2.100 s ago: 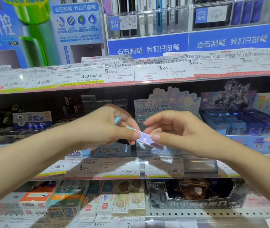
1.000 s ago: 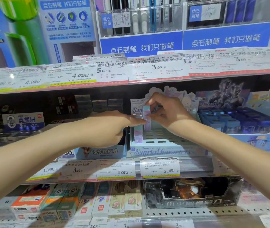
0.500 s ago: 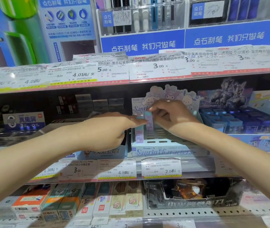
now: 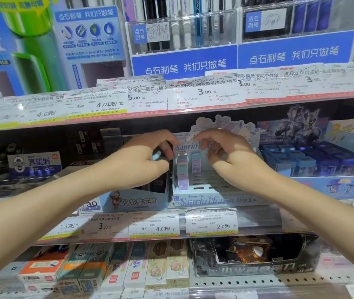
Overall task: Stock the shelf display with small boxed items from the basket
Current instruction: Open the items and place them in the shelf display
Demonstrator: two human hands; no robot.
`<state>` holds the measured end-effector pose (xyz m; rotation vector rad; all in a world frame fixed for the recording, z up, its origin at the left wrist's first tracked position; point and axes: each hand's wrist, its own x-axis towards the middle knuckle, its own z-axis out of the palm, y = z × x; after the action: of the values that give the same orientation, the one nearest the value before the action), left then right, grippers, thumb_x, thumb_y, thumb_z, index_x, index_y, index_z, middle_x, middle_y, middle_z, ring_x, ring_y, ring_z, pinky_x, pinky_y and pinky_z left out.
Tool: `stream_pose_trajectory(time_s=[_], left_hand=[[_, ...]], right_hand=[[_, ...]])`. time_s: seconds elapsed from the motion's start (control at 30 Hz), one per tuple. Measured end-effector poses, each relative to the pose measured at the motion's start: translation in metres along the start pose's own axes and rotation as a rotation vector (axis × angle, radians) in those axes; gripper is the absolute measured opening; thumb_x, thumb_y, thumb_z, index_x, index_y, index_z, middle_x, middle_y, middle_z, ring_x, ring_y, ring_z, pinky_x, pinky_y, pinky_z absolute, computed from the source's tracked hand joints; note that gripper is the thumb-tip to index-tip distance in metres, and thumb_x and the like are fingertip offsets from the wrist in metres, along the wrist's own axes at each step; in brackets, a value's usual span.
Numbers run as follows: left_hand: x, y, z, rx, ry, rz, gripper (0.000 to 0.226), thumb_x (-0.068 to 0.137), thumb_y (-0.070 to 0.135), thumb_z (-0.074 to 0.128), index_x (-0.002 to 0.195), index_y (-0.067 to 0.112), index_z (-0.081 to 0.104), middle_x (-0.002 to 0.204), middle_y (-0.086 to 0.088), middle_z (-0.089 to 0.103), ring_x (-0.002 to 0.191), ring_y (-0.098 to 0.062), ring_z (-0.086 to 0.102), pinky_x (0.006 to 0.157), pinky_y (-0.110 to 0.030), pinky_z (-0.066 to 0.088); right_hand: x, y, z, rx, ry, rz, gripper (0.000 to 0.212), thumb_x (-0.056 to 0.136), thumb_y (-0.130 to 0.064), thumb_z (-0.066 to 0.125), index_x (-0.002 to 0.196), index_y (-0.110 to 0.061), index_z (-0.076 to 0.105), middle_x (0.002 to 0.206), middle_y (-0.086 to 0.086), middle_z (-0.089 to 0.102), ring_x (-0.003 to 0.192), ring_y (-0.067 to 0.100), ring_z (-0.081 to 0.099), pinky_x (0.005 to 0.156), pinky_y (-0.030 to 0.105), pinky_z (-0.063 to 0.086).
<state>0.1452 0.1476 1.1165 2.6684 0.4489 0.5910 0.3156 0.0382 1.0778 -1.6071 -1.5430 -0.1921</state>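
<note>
Head view: two pastel boxes upright in display tray.

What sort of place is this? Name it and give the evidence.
Most likely the stationery aisle of a shop. Printed price tags line the shelf edges, clear racks of pens stand on top, and a branded display box holds small boxed items that the left hand and right hand are stocking.
</note>
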Motion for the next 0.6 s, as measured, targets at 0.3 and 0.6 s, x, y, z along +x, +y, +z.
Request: stream_pose_trajectory(time_s=[0.3, 0.6], left_hand=[[-0.013, 0.019, -0.007, -0.713, -0.419, -0.258, 0.008, 0.031, 0.007, 0.044, 0.039, 0.007, 0.046, 0.037, 0.005, 0.03, 0.034, -0.007, 0.02, 0.04, -0.012, 0.013], [-0.008, 0.018, -0.003, -1.035, -0.487, -0.266, 0.033, 0.037, 0.006, 0.044, 0.07, 0.011, 0.04, 0.059, -0.008, 0.038, 0.037, -0.007, 0.022, 0.036, -0.01, 0.017]], right_hand=[[-0.007, -0.057, 0.003, 0.388, -0.078, -0.092, 0.018, 0.075, -0.01, 0.072, 0.091, -0.018, 0.065, 0.08, -0.01, 0.064, 0.073, 0.019, 0.062, 0.068, 0.031, 0.051], [-0.005, -0.059, 0.008, 0.553, -0.111, 0.006, 0.015, 0.071, -0.005, 0.073, 0.073, -0.014, 0.061, 0.065, 0.003, 0.059, 0.059, 0.017, 0.054, 0.055, 0.025, 0.05]])
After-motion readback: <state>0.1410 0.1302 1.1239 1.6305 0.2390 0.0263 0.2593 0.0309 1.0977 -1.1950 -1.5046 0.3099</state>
